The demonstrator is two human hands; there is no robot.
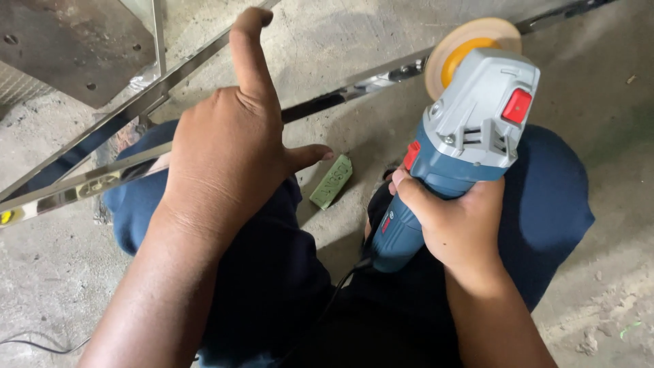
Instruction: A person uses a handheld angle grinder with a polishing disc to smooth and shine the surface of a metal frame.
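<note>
Floor: rough grey concrete floor (613,225), dusty, with small rubble at the lower right; the person crouches on it, knees in dark blue trousers (545,204).
Frame: long polished stainless-steel bars (88,180) run slantwise across the top and left, mirror-bright, meeting a dull steel plate with holes (75,41) at the upper left.
Grinder: blue and grey handheld angle grinder with a red switch (470,129), its tan buffing wheel with a yellow hub (470,41) just beside, perhaps touching, the upper bar.
Right hand: right hand (456,225) wraps the grinder's blue body, fingers closed tight around it.
Left hand: left hand (231,143) raised above the knee, fingers spread, holding nothing.
Compound: small green polishing bar (332,181) lies on the floor between the knees.
Doing it well: I judge a light, flat wheel contact and a steadied bar matter most.
Hard to tell: wheel-to-bar contact, whether the wheel spins, the black cord's run.
</note>
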